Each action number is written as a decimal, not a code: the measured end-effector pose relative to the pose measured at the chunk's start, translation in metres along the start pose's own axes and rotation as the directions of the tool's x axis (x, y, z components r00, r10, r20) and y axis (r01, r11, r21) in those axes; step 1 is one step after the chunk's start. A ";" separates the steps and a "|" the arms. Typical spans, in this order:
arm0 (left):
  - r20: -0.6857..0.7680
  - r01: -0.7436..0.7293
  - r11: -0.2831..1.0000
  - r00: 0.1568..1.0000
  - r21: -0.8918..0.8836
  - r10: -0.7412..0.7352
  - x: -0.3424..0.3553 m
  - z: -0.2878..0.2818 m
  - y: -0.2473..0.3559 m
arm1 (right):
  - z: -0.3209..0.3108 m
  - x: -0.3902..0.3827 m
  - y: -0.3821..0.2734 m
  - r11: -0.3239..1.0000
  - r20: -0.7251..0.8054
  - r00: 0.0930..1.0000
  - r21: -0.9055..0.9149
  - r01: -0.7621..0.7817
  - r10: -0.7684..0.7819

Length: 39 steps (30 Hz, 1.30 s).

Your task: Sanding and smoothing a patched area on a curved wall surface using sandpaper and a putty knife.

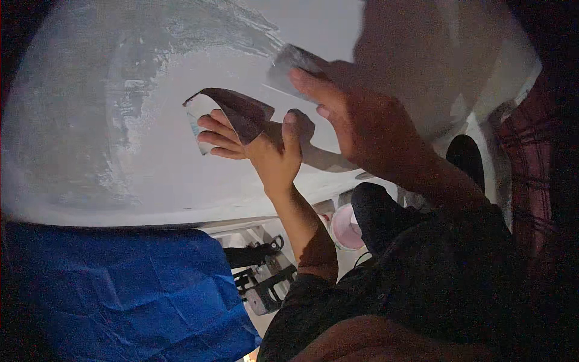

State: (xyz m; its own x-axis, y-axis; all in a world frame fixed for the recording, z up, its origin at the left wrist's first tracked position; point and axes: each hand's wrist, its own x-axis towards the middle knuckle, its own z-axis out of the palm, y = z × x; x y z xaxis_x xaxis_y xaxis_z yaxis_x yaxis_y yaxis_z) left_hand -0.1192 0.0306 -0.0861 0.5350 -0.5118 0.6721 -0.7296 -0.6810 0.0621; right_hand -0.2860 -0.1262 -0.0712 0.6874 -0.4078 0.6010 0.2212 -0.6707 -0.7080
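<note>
My left hand (271, 151) is in front of a white wall (181, 175). Its fingers are stretched to the left inside a folded sheet of sandpaper (232, 105), dark brown outside and pale inside; the thumb points up. Higher and to the right, my right hand (368, 117) grips a grey, flat-faced block (295, 63) at or near the wall, its thumb along the lower side. How its other fingers close round the block is hidden. A rough grey filler patch (136, 78) spreads over the wall's left and upper part.
A creased blue tarp (126, 283) hangs at the lower left. Under my left arm are a pink bucket (347, 229) and dark items with grey-black frames (265, 292). Dark plaid cloth (531, 169) is at the right edge. Shadow covers the wall's upper right.
</note>
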 end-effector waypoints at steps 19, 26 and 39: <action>0.135 0.114 0.988 0.986 -0.100 -0.100 -0.007 0.005 -0.006 | -0.012 -0.022 0.013 0.999 0.156 0.987 -0.023 -0.041 0.044; 0.104 0.050 0.999 0.993 -0.001 -0.050 0.000 -0.002 -0.001 | -0.003 -0.016 0.007 0.991 -0.052 0.996 0.108 0.081 -0.076; 0.079 0.012 0.999 0.997 -0.041 -0.009 -0.004 -0.004 0.007 | 0.011 -0.016 0.011 0.983 -0.006 1.000 0.186 -0.010 0.012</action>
State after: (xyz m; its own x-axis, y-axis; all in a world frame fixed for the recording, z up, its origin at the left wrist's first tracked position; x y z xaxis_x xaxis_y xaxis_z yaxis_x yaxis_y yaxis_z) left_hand -0.1281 0.0297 -0.0856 0.5733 -0.5455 0.6113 -0.7399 -0.6652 0.1003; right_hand -0.2869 -0.1200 -0.0931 0.6855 -0.4196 0.5950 0.3386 -0.5396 -0.7708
